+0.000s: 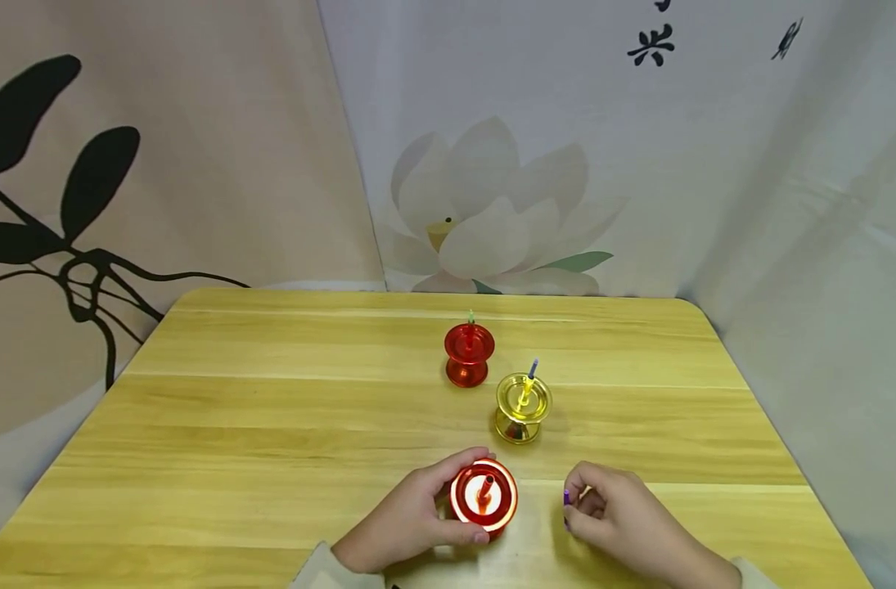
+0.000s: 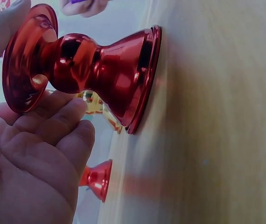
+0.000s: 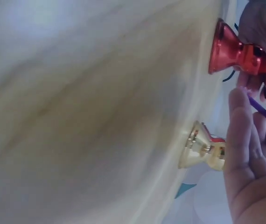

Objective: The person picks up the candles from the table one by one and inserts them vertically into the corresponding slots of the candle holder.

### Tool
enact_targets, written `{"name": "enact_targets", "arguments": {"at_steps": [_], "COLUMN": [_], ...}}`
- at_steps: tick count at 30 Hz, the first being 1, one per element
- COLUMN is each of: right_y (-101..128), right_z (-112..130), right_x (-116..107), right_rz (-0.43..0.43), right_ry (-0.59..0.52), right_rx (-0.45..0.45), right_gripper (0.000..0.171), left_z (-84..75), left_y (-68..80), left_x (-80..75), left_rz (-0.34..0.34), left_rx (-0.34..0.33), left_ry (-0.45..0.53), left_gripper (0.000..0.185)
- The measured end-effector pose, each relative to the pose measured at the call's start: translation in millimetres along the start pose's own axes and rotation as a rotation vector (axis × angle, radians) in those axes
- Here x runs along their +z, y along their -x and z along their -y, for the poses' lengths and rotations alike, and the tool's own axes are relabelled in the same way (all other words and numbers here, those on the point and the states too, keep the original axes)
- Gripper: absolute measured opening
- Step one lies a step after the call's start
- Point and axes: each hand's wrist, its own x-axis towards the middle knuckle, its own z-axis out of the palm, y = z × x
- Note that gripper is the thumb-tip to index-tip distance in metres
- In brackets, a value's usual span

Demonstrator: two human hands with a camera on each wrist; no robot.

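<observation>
Near red candle holder (image 1: 484, 497) stands upright at the near edge of the worktop (image 1: 271, 425), an orange candle (image 1: 485, 488) standing in its cup. Our left hand (image 1: 411, 519) cups it, fingers curled round the rim and stem; the left wrist view shows fingers touching the underside of the top dish. Our right hand (image 1: 617, 515) sits just right of the holder, apart from it, fingers curled, pinching a thin purple candle (image 1: 566, 497). Farther back: a gold holder (image 1: 522, 407) with a yellow-and-blue candle leaning, and beyond it to the left a second red holder (image 1: 468, 353) with a small upright candle. All three holders stand apart. Printed cloth backdrop (image 1: 492, 164) behind.

Risks, as we judge: the holder has a narrow waist, so a sideways push from the left hand could tip it. The purple candle is thin; pinching hard may snap it. A reach to the gold holder could knock its leaning candle out.
</observation>
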Motion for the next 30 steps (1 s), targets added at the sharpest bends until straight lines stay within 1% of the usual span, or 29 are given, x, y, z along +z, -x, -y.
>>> {"name": "enact_targets", "arguments": {"at_steps": [3,7,10,16,23,28,30], "right_y": [-4,-10,-14,-20,-31,-37,-39], "right_z": [6,14,19,29,41,49,52], "right_x": [-1,-2,-3,-3,0,3,4], "right_rz": [-0.017,-0.051,-0.067,-0.082,-0.124,-0.135,-0.132], "right_ry": [-0.02,-0.03,-0.029,-0.05,-0.069,-0.077,-0.073], "right_rx": [-0.014,-0.084,-0.132,-0.17,-0.288,-0.349,-0.36], "right_gripper": [0.02,0.023,0.021,0.018,0.024,0.026,0.026], "left_z": [0.0,0.6,0.9,1.1,1.0,0.6,0.6], "left_y": [-0.3,-0.3,-0.2,0.2,0.0,-0.1,0.0], "left_x": [-0.3,-0.5,-0.7,-0.4,0.1,-0.1,-0.5], "left_rz": [0.0,-0.002,-0.002,0.007,0.003,0.004,0.005], "left_rx": [0.006,0.01,0.01,0.013,0.006,-0.004,0.0], "left_ry": [-0.005,-0.009,-0.01,0.006,0.001,-0.001,-0.003], "left_gripper": [0.081,0.081,0.082,0.083,0.085,0.085,0.085]}}
